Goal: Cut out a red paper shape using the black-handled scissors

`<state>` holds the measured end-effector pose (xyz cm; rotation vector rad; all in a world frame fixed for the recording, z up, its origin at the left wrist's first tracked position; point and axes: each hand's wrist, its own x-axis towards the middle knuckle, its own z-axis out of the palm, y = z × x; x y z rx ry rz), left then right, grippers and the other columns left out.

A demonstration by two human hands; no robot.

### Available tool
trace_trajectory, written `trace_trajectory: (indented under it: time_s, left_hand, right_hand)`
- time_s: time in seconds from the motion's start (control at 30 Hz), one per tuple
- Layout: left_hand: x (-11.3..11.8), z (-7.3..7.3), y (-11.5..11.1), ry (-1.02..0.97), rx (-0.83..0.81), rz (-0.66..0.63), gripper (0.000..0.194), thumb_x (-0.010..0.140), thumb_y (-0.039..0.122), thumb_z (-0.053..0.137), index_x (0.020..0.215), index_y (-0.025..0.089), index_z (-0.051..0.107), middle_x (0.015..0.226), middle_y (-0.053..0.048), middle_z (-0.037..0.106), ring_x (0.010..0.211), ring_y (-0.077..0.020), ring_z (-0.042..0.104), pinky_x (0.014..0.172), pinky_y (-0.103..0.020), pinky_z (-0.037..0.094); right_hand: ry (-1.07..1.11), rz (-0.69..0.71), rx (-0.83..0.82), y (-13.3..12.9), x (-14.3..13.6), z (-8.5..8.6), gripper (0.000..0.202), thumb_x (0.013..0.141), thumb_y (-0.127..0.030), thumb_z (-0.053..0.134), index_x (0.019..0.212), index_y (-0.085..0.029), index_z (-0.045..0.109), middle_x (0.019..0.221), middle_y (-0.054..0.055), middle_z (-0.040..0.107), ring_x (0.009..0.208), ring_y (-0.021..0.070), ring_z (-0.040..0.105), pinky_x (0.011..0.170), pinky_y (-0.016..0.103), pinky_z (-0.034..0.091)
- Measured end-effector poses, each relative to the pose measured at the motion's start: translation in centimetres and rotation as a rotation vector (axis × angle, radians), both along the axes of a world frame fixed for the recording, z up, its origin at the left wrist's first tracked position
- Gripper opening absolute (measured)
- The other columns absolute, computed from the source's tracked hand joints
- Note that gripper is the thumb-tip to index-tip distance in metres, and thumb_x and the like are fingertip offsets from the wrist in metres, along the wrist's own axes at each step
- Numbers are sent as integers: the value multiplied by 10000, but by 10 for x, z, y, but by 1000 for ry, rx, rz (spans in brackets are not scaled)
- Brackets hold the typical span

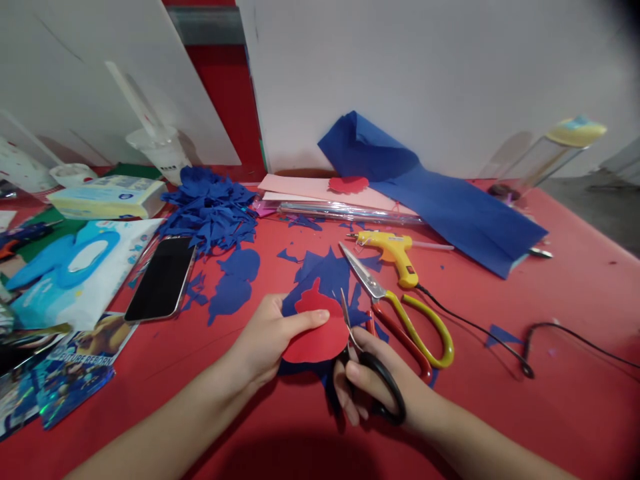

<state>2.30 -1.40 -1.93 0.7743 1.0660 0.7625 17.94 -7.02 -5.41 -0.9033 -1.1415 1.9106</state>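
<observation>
My left hand (pixel 280 333) pinches a red paper cutout (pixel 320 337) with a rounded body and a narrow tip, its thumb flat on top. Blue paper (pixel 313 270) lies against the cutout's underside and sticks out past its edges. In my right hand (pixel 370 380) are black-handled scissors (pixel 387 393), their blades at the right edge of the red cutout. Larger scissors (pixel 400 313) with one yellow and one red handle rest just beyond my right hand. Flat blue cutouts (pixel 233 283) lie to the left of the held paper, beside a pile of blue paper pieces (pixel 210 207).
A yellow glue gun (pixel 390 250) trails a black cord (pixel 465 323) to the right. Folded blue paper (pixel 450 200) leans on the back wall. On the left are a phone (pixel 161 279), a tissue pack (pixel 110 195) and a cup (pixel 163 150). A glass tube (pixel 535 160) stands back right.
</observation>
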Motion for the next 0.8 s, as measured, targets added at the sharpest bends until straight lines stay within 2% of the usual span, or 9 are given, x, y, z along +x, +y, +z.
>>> trace_trajectory:
  time_s: [0.17,0.37,0.6,0.8]
  left_hand:
    - [0,1,1,16,4,8,102,604,171,727,674,116,676,607,-10,667,520,-95,571,539,-192,466]
    - [-2,6,4,56,25,-46,113,593,175,726,661,108,665,609,-17,668,528,-105,577,536,-198,466]
    - [-7,3,7,91,62,-76,144,587,202,740,655,111,651,596,11,643,522,-85,553,514,-174,439]
    - [-9,5,10,161,85,-148,155,597,211,725,689,105,660,642,-15,670,560,-114,579,554,-207,456]
  right_hand:
    - [1,2,-18,-1,-1,-2,411,767,-554,535,840,-183,373,509,-47,545,320,64,464,306,154,242]
    - [7,18,-13,0,0,3,411,765,-542,543,850,-171,389,531,-31,558,353,65,466,340,174,304]
    - [24,37,-26,-1,0,0,406,761,-541,548,845,-183,375,448,-69,514,294,53,397,302,157,209]
    - [40,46,-32,-1,0,-3,418,742,-558,555,805,-165,426,473,-41,532,307,62,434,305,168,245]
